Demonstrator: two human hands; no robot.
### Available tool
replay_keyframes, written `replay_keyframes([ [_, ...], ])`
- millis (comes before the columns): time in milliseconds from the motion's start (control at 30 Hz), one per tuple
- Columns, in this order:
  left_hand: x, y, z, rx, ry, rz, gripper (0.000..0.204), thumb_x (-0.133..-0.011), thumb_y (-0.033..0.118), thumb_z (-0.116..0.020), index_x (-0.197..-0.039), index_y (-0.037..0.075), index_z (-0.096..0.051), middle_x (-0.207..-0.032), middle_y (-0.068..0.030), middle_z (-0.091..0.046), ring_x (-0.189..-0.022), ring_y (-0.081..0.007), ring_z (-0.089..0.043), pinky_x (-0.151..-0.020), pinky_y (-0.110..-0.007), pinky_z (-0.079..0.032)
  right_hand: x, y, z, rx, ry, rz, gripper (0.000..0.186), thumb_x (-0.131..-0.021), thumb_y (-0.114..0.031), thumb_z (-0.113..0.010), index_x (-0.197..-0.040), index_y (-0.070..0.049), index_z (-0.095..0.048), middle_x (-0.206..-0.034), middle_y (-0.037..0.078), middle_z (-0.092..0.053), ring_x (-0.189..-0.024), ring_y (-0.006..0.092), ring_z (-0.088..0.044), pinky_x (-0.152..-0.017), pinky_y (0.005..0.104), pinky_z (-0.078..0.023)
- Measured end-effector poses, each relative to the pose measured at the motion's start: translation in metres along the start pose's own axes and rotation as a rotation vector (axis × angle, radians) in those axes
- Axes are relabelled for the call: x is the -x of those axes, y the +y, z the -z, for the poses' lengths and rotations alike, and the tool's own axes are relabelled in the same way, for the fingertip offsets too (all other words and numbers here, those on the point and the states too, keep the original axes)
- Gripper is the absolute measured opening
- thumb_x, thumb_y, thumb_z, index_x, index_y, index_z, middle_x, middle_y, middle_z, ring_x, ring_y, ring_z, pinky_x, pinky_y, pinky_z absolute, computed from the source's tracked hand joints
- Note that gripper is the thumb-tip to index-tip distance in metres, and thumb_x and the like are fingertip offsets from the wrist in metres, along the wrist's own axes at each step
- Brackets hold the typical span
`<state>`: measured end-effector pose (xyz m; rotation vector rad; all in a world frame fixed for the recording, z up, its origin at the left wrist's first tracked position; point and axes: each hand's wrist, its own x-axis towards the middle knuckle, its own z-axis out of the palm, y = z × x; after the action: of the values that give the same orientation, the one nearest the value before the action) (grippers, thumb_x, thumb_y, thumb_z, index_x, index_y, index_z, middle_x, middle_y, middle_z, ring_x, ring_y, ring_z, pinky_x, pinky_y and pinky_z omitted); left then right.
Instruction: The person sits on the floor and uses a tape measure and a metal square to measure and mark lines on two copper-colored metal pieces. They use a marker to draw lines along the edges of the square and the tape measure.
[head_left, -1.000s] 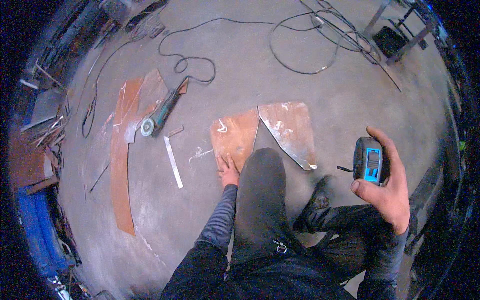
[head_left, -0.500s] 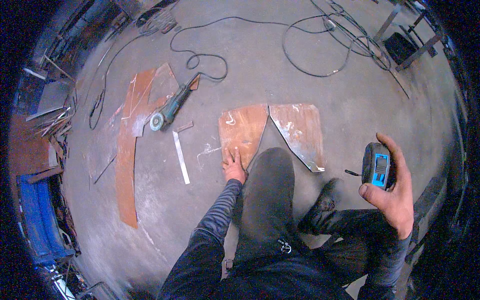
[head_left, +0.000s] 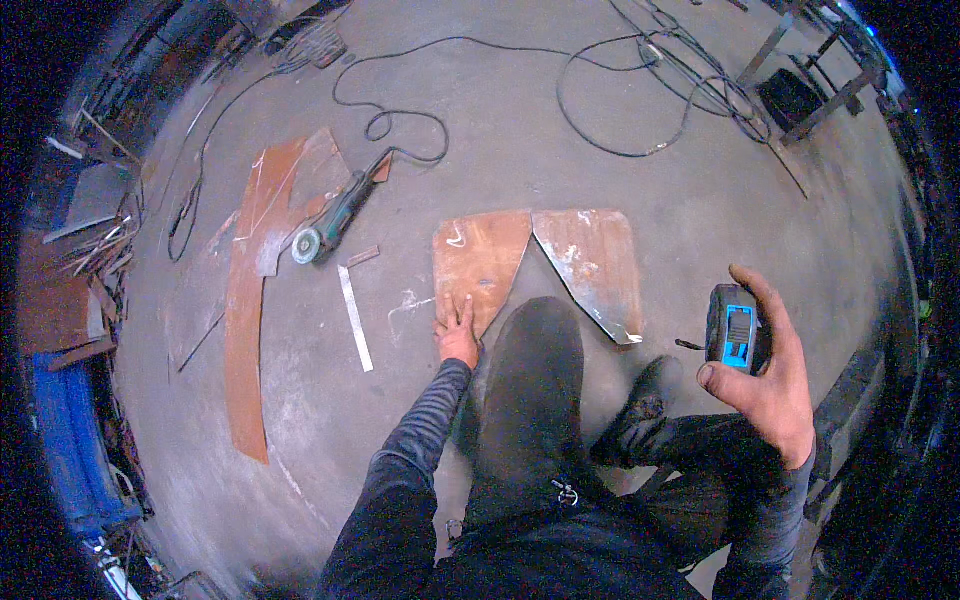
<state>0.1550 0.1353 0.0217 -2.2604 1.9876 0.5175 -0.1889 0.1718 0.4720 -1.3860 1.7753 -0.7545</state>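
Note:
Flat on the concrete floor lie two rusty metal plates side by side, their slanted edges parting toward me from a meeting corner. My left hand (head_left: 459,332) rests with spread fingers on the lower edge of the left plate (head_left: 485,255). Beside it, the right plate (head_left: 602,262) bears whitish marks and is touched by neither hand. My right hand (head_left: 778,385) is wrapped round a black and blue tape measure (head_left: 735,328), held up to the right of my knee. A short dark strap sticks out from the tape measure's left side.
An angle grinder (head_left: 332,222) lies to the left, its cord running to coiled cable (head_left: 650,60) at the back. Near it are a long rusty strip (head_left: 247,360) and a metal try square (head_left: 355,318). Scrap metal lines the left; a metal stand (head_left: 800,100) is far right.
The whole view has shifted slightly, moving the floor items a little leftward. My left hand stays on the left plate, and my right hand still holds the tape measure.

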Motion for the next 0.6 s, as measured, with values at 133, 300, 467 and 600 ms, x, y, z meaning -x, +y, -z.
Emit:
replay_keyframes([
  [133, 0.0, 0.008, 0.003, -0.016, -0.026, 0.034, 0.104, -0.08, 0.015, -0.076, -0.162, 0.04, -0.018, -0.172, -0.0064, -0.002, -0.137, -0.0576, -0.039, -0.109, -0.059, -0.044, 0.002, 0.0, 0.001, -0.017, 0.01, -0.07, 0.094, -0.065, -0.017, -0.083, -0.15, -0.008, -0.045, -0.114, 0.009, -0.062, -0.093, 0.0187, -0.062, -0.086, 0.0338, -0.053],
  [300, 0.003, 0.0, 0.003, 0.023, -0.007, -0.007, 0.104, -0.08, 0.015, -0.076, -0.162, 0.041, -0.018, -0.172, -0.0068, 0.0, -0.138, -0.0592, -0.037, -0.108, -0.061, -0.044, 0.002, 0.002, -0.003, -0.006, -0.001, -0.075, 0.093, -0.065, -0.016, -0.083, -0.149, -0.007, -0.045, -0.118, 0.01, -0.062, -0.096, 0.02, -0.063, -0.087, 0.0339, -0.053],
  [467, 0.002, -0.001, 0.001, -0.003, -0.041, 0.022, 0.104, -0.079, 0.014, -0.075, -0.162, 0.04, -0.018, -0.172, -0.0081, 0.0, -0.136, -0.0608, -0.037, -0.108, -0.061, -0.044, -0.002, 0.012, -0.001, 0.086, -0.004, 0.095, 0.091, -0.066, -0.016, -0.083, -0.149, -0.006, -0.046, -0.128, 0.013, -0.06, -0.107, 0.0236, -0.062, -0.097, 0.036, -0.05],
  [600, 0.006, -0.003, -0.003, 0.005, -0.022, -0.004, 0.105, -0.078, 0.014, -0.074, -0.163, 0.038, -0.017, -0.172, -0.0095, -0.001, -0.137, -0.0614, -0.037, -0.109, -0.061, -0.043, 0.002, -0.003, -0.003, -0.002, -0.026, -0.054, 0.091, -0.065, -0.017, -0.083, -0.148, -0.006, -0.046, -0.132, 0.015, -0.06, -0.117, 0.0256, -0.06, -0.103, 0.0373, -0.047],
])
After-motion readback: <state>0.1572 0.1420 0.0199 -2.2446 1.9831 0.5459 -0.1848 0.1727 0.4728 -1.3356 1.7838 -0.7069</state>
